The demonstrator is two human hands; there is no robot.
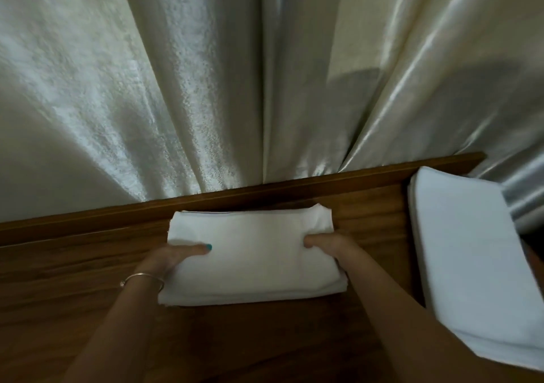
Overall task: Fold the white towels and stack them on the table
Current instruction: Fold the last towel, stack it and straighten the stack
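Folded towel (pixel 250 253) mid-tabletop (pixel 73 267), gripped at both side edges: left hand (pixel 173 254), right hand (pixel 326 242), fingers closed on it. Stack (pixel 471 250) well right. Risk: layers splay on lifting, grip at edges only; curtain (pixel 206 88) behind.

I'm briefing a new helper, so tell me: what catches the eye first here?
A folded white towel lies mid-table, gripped at its sides by the left hand and right hand. A stack of towels sits at right, and a shiny curtain hangs behind.
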